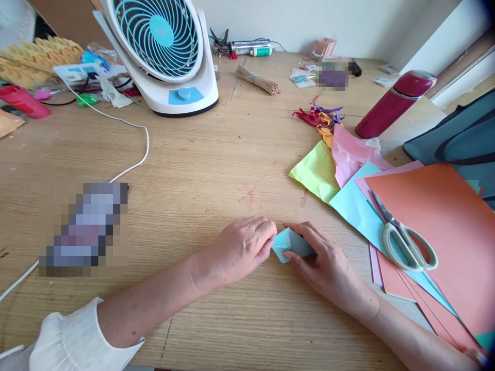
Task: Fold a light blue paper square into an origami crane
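Observation:
A small folded piece of light blue paper (289,244) lies on the wooden table (216,170) near the front middle. My left hand (243,247) pinches its left edge with curled fingers. My right hand (323,260) presses on its right side, fingers closed over the fold. Part of the paper is hidden under both hands.
Coloured paper sheets (433,216) with scissors (406,242) on them lie at the right. Behind them stand a red flask (394,103) and small folded paper figures (323,117). A white and blue fan (166,51) with its white cable (131,165) is at the back left, a stick bundle (257,80) beside it.

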Tool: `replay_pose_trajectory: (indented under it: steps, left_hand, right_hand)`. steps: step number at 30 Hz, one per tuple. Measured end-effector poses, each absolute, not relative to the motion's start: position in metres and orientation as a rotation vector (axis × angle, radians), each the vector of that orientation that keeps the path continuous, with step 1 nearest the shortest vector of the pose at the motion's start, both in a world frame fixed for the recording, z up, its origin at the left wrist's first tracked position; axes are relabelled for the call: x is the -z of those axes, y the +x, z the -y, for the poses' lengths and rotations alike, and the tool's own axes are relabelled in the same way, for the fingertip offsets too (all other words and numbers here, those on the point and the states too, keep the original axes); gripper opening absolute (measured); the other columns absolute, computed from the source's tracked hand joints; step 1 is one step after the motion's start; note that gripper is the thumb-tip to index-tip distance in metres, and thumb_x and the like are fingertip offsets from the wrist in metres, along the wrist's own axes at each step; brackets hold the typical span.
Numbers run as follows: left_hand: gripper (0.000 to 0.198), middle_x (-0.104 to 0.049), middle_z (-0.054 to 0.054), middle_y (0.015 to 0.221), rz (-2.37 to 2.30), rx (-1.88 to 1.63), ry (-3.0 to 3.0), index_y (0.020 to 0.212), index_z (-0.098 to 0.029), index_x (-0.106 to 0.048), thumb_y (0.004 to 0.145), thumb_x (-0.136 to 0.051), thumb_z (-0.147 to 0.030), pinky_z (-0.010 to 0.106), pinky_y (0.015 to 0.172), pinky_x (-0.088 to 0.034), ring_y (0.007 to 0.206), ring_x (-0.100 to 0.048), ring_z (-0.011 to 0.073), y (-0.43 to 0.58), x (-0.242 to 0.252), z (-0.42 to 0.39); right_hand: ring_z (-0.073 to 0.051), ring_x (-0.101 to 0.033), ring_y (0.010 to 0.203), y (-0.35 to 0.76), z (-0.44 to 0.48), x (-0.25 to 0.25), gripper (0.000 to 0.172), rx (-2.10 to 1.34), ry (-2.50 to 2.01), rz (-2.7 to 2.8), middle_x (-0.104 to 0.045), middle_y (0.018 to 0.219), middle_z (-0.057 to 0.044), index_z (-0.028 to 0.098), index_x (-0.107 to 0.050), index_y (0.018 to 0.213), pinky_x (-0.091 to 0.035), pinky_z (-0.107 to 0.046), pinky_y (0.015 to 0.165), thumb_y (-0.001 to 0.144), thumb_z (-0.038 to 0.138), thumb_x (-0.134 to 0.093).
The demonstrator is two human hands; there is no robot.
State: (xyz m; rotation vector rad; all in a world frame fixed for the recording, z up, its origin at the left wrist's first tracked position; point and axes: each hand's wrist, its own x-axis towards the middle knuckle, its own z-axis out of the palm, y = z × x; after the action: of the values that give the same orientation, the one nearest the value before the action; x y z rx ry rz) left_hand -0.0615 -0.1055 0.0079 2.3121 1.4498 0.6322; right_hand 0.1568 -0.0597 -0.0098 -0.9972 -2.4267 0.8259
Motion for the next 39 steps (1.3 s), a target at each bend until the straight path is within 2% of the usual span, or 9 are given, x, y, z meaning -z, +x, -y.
replay_pose_trajectory:
  steps: [4, 9, 13, 16, 22, 25, 29, 33, 39]
  left_hand:
    - [0.013, -0.059, -0.005, 0.077, -1.43, -0.802, 1.972, 0.085, -0.019, -0.05, 0.088, -0.053, -0.007, 0.022, 0.063, -0.043, 0.067, -0.056, 0.0094, -0.058, -0.016, 0.105]
    - [0.014, -0.059, -0.005, 0.077, -1.336, -0.926, 1.763, 0.083, -0.02, -0.052, 0.086, -0.055, -0.006, 0.019, 0.066, -0.045, 0.07, -0.056, 0.0081, -0.053, -0.022, 0.102]
    - [0.018, -0.06, -0.004, 0.087, -1.313, -0.873, 1.811, 0.095, -0.021, -0.053, 0.087, -0.053, -0.005, 0.02, 0.069, -0.044, 0.077, -0.058, 0.0086, -0.056, -0.027, 0.101]
    - [0.02, -0.057, -0.005, 0.083, -1.299, -0.804, 1.857, 0.1, -0.021, -0.053, 0.087, -0.054, -0.006, 0.02, 0.066, -0.041, 0.072, -0.054, 0.0079, -0.06, -0.034, 0.099]
    - [0.019, -0.05, -0.007, 0.073, -1.281, -0.968, 1.519, 0.106, -0.021, -0.054, 0.089, -0.061, -0.021, 0.02, 0.066, -0.043, 0.068, -0.051, 0.0087, -0.065, -0.04, 0.099]
    - [0.017, -0.052, -0.006, 0.071, -1.254, -0.993, 1.368, 0.093, -0.018, -0.057, 0.088, -0.064, -0.032, 0.021, 0.059, -0.041, 0.063, -0.048, 0.0089, -0.066, -0.031, 0.1]
    - [0.027, -0.047, -0.006, 0.064, -1.29, -0.979, 1.31, 0.07, -0.016, -0.052, 0.086, -0.065, -0.034, 0.02, 0.053, -0.033, 0.058, -0.04, 0.0077, -0.067, -0.018, 0.101]
    - [0.032, -0.044, -0.006, 0.063, -1.233, -1.021, 1.209, 0.069, -0.016, -0.051, 0.086, -0.065, -0.039, 0.02, 0.052, -0.032, 0.058, -0.038, 0.0074, -0.068, -0.009, 0.097]
    - [0.032, -0.043, -0.006, 0.063, -1.228, -0.977, 1.189, 0.069, -0.016, -0.05, 0.085, -0.067, -0.038, 0.02, 0.053, -0.031, 0.058, -0.037, 0.0073, -0.066, -0.006, 0.098]
  right_hand:
    - [-0.014, -0.056, 0.065, 0.155, 0.063, -0.001, 0.006, -1.066, -1.129, 2.337, -0.059, 0.072, 0.002, 0.021, -0.06, 0.093, -0.046, -0.024, 0.058, 0.093, 0.027, -0.058]
    - [-0.013, -0.052, 0.065, 0.152, 0.069, -0.009, 0.014, -1.289, -1.06, 2.24, -0.059, 0.074, 0.002, 0.02, -0.06, 0.091, -0.041, -0.023, 0.056, 0.093, 0.033, -0.057]
    - [-0.011, -0.044, 0.06, 0.148, 0.068, -0.014, 0.026, -1.491, -1.087, 2.126, -0.052, 0.069, 0.002, 0.018, -0.061, 0.085, -0.035, -0.022, 0.053, 0.094, 0.041, -0.054]
    - [-0.01, -0.04, 0.057, 0.143, 0.066, -0.021, 0.029, -1.644, -1.078, 2.101, -0.047, 0.065, 0.003, 0.017, -0.061, 0.083, -0.032, -0.022, 0.051, 0.095, 0.042, -0.054]
    - [-0.01, -0.039, 0.06, 0.125, 0.07, -0.02, 0.031, -1.675, -1.029, 1.982, -0.046, 0.065, 0.003, 0.017, -0.057, 0.075, -0.032, -0.023, 0.055, 0.091, 0.043, -0.06]
    - [-0.011, -0.041, 0.063, 0.115, 0.075, -0.006, 0.033, -1.685, -1.04, 1.817, -0.05, 0.069, 0.002, 0.017, -0.057, 0.078, -0.035, -0.025, 0.058, 0.09, 0.047, -0.061]
    - [-0.012, -0.042, 0.064, 0.109, 0.078, 0.008, 0.026, -1.728, -1.061, 1.75, -0.051, 0.072, 0.001, 0.017, -0.059, 0.084, -0.036, -0.025, 0.06, 0.089, 0.042, -0.064]
    - [-0.01, -0.039, 0.062, 0.111, 0.074, 0.009, 0.023, -1.787, -1.046, 1.769, -0.047, 0.069, 0.004, 0.018, -0.056, 0.081, -0.033, -0.024, 0.057, 0.088, 0.037, -0.065]
    - [-0.01, -0.036, 0.058, 0.114, 0.073, 0.003, 0.031, -1.758, -1.066, 1.758, -0.043, 0.063, 0.004, 0.018, -0.054, 0.073, -0.029, -0.023, 0.052, 0.088, 0.043, -0.065]
